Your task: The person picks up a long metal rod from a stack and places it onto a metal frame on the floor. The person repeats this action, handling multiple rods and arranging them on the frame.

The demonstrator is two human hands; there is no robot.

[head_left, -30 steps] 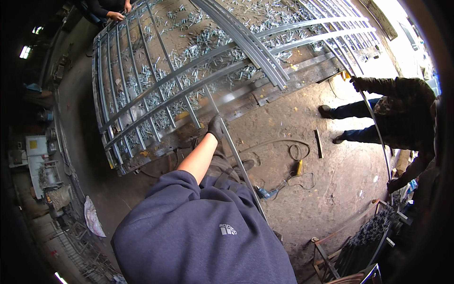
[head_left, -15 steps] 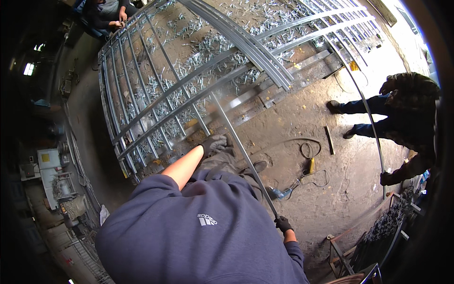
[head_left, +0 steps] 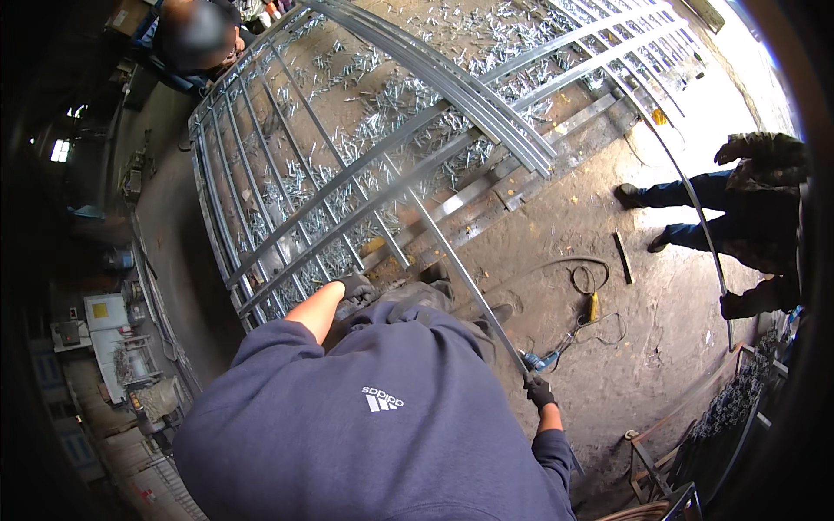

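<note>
Dirty concrete floor [head_left: 556,252] filled the workshop, with a big grey metal gate frame [head_left: 347,174] lying in the upper middle and small metal bits scattered under it. I saw my right hand [head_left: 539,392] closed around a long thin steel bar [head_left: 452,260] near its lower end. My left hand [head_left: 354,288], gloved, rested by the frame; I could not tell its grip. That bar looked stiff, fairly heavy and whippy, best held at both ends.

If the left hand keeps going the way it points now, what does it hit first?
Probably the large grey metal bar frame lying on the floor: the dark-gloved left hand reaches toward its near edge and seems almost on it, though depth is unclear.
</note>
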